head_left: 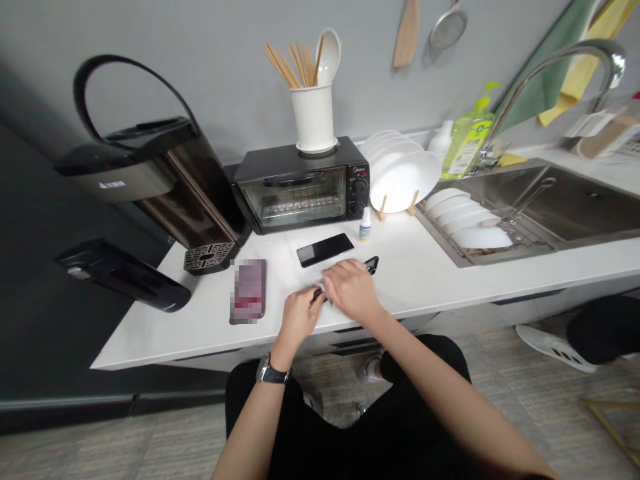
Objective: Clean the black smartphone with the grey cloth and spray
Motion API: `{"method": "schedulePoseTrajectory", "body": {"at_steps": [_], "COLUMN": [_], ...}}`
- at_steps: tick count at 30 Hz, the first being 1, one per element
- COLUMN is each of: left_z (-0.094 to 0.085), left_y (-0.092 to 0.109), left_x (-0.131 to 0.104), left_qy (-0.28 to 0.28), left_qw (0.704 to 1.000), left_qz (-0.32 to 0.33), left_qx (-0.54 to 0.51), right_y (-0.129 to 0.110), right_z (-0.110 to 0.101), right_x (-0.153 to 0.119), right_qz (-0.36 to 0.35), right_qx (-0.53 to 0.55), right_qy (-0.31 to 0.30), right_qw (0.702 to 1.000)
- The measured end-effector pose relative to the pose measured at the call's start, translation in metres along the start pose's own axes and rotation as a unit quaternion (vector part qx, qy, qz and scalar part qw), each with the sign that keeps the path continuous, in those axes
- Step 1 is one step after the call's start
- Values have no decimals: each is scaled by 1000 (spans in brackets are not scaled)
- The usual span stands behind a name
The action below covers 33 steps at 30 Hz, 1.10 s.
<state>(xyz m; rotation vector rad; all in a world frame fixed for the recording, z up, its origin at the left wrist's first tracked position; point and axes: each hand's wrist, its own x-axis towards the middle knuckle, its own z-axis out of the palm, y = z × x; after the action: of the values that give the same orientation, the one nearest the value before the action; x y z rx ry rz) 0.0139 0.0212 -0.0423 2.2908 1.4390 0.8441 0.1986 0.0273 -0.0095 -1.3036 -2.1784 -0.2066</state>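
Note:
My left hand (300, 313), with a watch on its wrist, is closed around the near end of a dark phone (372, 265) just above the counter's front part. Laid over the phone is my right hand (351, 290), its fingers bent and pressing a small white cloth or tissue (323, 285) that is mostly hidden. The phone's far end sticks out past the right hand. Beyond the hands lies a flat black phone-like slab (325, 250). A small white spray bottle (365, 225) stands behind it. To the left rests a pixelated purplish phone or case (249, 291).
A toaster oven (300, 190) carries a white holder (313, 117) of chopsticks. A water dispenser (165, 180) and dark flask (125, 275) stand left. Right are racked plates (405, 180), a soap bottle (467, 143) and a sink (575, 227) with bowls. Another person's shoe (553, 348) shows at right.

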Motion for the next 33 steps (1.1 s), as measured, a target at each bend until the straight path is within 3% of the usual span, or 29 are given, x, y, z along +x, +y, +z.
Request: {"method": "schedulePoseTrajectory", "body": {"at_steps": [3,5,8,11,13,16,19,21,23,25,27,29,31,33], "left_z": [2,3,5,3,0,-3,-3,-1,1,3,4,2,-1,-2], "left_y": [8,12,11,4,1,3,12,16,17,15,10,5,4,5], "left_x": [1,2,4,3,1,-2,-2,-1,0,1,-1,-2,-3,-2], "left_qy": [4,3,-4,-11,-15,-19,-13,-8,-7,-10,-13,-13,-11,-10], "left_qw": [1000,1000,999,998,998,999,1000,999,999,1000,1000,1000,1000,1000], "left_qz": [-14,-25,-36,-41,-40,-27,-10,-3,1,1,-7,-18,-19,-12], "left_qx": [-12,-7,17,39,45,35,-8,-33,-42,-30,-6,12,13,2], "right_y": [55,61,15,-46,-58,-21,40,58,46,10,-29,-51,-44,-11], "right_z": [-17,-18,-2,17,19,8,-9,-15,-12,-2,9,15,13,5], "right_x": [-3,0,7,12,11,3,-5,-6,-5,-3,-1,0,-1,-2], "right_qz": [85,109,82,-7,-46,-51,36,81,100,93,45,-7,-42,-32], "right_qx": [-39,-49,-36,0,18,13,-18,-36,-40,-24,9,31,33,18], "right_qy": [15,29,40,14,3,-6,9,27,51,70,54,34,19,11], "right_qw": [995,992,995,1000,999,999,999,996,993,993,998,999,998,999]}}
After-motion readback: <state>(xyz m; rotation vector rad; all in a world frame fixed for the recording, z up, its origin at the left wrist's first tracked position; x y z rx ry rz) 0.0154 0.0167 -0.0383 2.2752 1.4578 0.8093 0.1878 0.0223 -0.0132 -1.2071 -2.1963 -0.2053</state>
